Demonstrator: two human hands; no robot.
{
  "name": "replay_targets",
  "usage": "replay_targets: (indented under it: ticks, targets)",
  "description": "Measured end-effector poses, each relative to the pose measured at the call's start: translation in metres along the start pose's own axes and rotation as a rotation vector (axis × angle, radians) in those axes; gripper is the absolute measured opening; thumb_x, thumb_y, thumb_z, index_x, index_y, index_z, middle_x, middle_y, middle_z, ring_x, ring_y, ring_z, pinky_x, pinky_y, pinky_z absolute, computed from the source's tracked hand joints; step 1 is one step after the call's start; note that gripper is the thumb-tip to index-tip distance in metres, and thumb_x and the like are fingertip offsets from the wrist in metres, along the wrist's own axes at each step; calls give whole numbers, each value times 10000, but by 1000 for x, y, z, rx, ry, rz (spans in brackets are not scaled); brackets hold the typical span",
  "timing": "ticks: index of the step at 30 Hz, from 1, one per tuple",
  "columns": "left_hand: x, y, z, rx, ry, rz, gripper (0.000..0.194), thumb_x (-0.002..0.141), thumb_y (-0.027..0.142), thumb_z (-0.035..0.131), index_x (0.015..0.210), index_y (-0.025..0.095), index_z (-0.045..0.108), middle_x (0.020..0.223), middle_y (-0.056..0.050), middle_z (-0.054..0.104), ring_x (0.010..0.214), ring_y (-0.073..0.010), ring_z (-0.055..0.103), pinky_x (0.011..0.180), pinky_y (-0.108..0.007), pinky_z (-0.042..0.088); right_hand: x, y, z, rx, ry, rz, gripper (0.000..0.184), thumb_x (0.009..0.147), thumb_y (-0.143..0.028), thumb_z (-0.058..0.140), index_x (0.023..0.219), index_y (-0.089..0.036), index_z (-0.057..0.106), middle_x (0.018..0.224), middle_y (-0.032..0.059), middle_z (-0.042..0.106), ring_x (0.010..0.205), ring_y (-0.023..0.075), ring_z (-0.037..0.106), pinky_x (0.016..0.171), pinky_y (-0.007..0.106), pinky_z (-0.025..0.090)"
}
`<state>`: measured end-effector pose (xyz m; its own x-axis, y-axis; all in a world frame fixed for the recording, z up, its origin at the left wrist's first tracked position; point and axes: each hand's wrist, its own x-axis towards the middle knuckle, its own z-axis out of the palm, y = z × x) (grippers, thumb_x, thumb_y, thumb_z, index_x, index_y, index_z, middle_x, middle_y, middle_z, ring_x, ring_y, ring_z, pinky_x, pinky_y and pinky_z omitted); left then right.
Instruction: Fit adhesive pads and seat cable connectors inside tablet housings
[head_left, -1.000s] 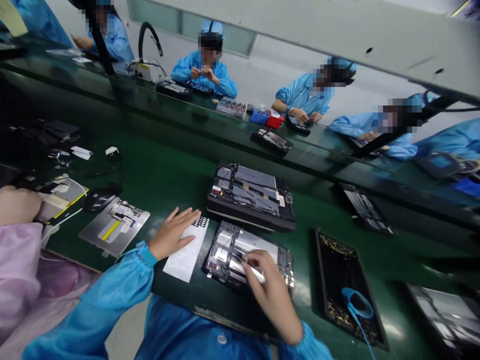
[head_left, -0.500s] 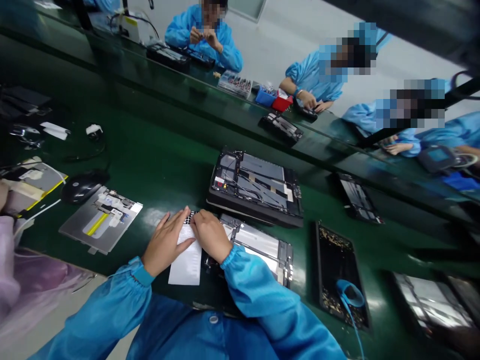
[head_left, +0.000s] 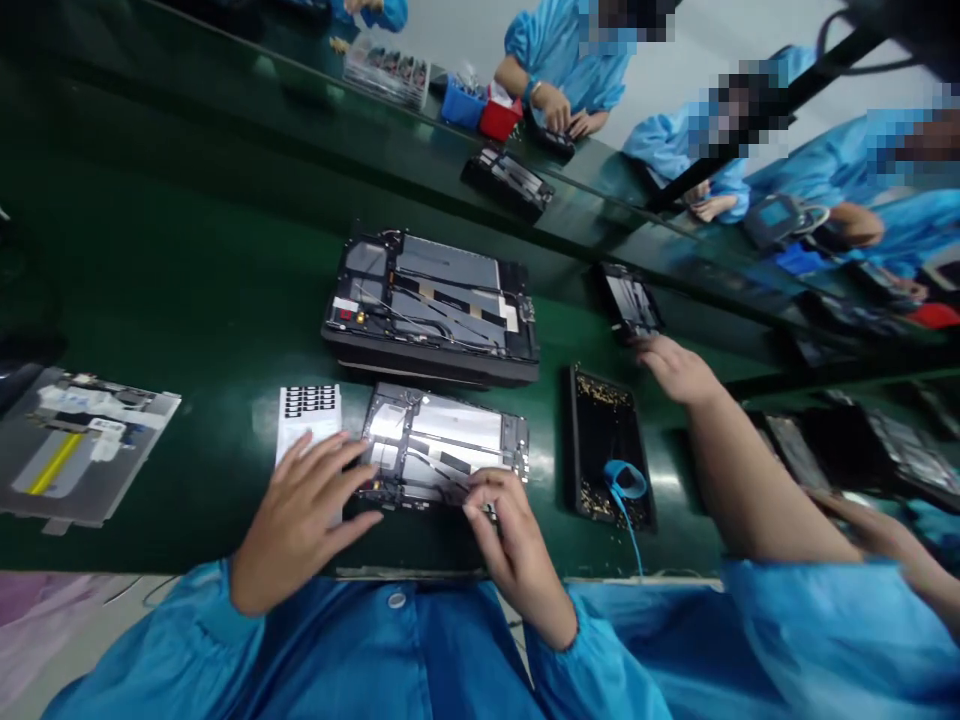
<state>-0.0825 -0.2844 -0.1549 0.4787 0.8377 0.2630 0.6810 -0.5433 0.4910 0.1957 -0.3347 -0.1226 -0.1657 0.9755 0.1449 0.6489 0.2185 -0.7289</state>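
Note:
My left hand (head_left: 304, 515) hovers over the lower part of a white label sheet (head_left: 309, 432), fingers spread and holding nothing. Rows of small black labels show at the sheet's top. Right of the sheet lies an opened tablet-like device (head_left: 461, 425) with silver battery packs and thin cables. At its lower right edge is my right hand (head_left: 517, 550), thumb and fingertips pinched together. Whatever is in that pinch is too small or hidden to make out.
Behind the device stands a stack of similar opened devices (head_left: 435, 300). To the right, a black tray (head_left: 606, 435) holds small brass-coloured parts and a blue wrist strap (head_left: 626, 480). A co-worker's arm (head_left: 720, 450) reaches in there. A metal panel (head_left: 79, 450) lies left.
My right hand has left the label sheet for the device's lower edge. My left hand has lifted and spread over the sheet. The view has swung right, and a co-worker's arm has come in.

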Motion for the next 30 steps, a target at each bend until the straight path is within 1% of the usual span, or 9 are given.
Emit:
replay_targets:
  ticks: [2, 3, 5, 8, 12, 16, 18, 21, 30]
  targets:
    - [3, 14, 14, 16, -82, 111, 387, 967, 434, 592, 1315, 266, 618, 1484, -43, 576, 1423, -288, 477, 1259, -508, 271, -20, 7, 8, -58, 10, 4, 128, 1011, -148, 487, 1072, -245, 545, 1145, 97, 571, 1120, 225, 588, 933, 379, 516]
    - [5, 18, 21, 33, -97, 147, 395, 977, 404, 582, 1335, 238, 598, 1508, -62, 551, 1435, -288, 463, 1247, -505, 301, -26, 8, 13, -82, 17, -9, 139, 1007, -139, 495, 1085, -239, 551, 1161, 106, 574, 1139, 230, 587, 942, 387, 521]
    - [10, 20, 32, 73, -99, 171, 407, 994, 347, 561, 1368, 188, 555, 1526, -100, 526, 1444, -287, 451, 1214, -498, 368, -30, 6, 21, -120, 34, -50, 151, 999, -120, 509, 1095, -223, 562, 1177, 120, 584, 1156, 234, 591, 948, 394, 531]
    - [13, 22, 41, 139, -61, 163, 381, 999, 280, 547, 1357, 149, 537, 1489, -131, 557, 1409, -286, 494, 1161, -481, 440, -26, 3, 29, -167, 66, -96, 146, 989, -98, 533, 1083, -201, 576, 1172, 129, 606, 1144, 232, 602, 936, 392, 539]
    - [11, 33, 42, 169, -32, 158, 343, 994, 277, 561, 1305, 133, 559, 1454, -151, 582, 1377, -308, 524, 1124, -498, 472, -20, 6, 37, -247, 80, -117, 147, 989, -95, 544, 1095, -189, 582, 1177, 132, 625, 1145, 238, 596, 945, 408, 530]
    - [12, 43, 39, 82, -34, 127, 307, 987, 305, 585, 1262, 168, 580, 1459, -135, 571, 1407, -310, 485, 1157, -543, 424, -21, 10, 44, -299, 44, -108, 127, 1001, -127, 542, 1103, -185, 589, 1189, 125, 636, 1127, 241, 601, 939, 404, 526]
    - [14, 44, 38, 14, -35, 124, 215, 982, 250, 590, 1188, 193, 607, 1406, -103, 614, 1377, -279, 515, 1173, -536, 404, -21, 10, 47, -320, 33, -88, 128, 1007, -134, 532, 1107, -184, 594, 1192, 122, 637, 1124, 242, 601, 933, 403, 525]
    - [16, 42, 37, -56, -49, 119, 133, 974, 205, 591, 1100, 205, 633, 1314, -72, 668, 1306, -244, 571, 1152, -496, 427, -20, 9, 48, -346, 25, -81, 131, 1015, -144, 517, 1108, -189, 598, 1196, 120, 638, 1110, 242, 601, 919, 400, 522]
    - [21, 42, 39, -87, -65, 99, 88, 955, 223, 625, 1037, 210, 652, 1289, -69, 668, 1263, -259, 579, 1093, -484, 441, -16, 5, 47, -376, 7, -88, 119, 1022, -156, 509, 1079, -181, 610, 1163, 107, 656, 1029, 234, 592, 877, 382, 501]
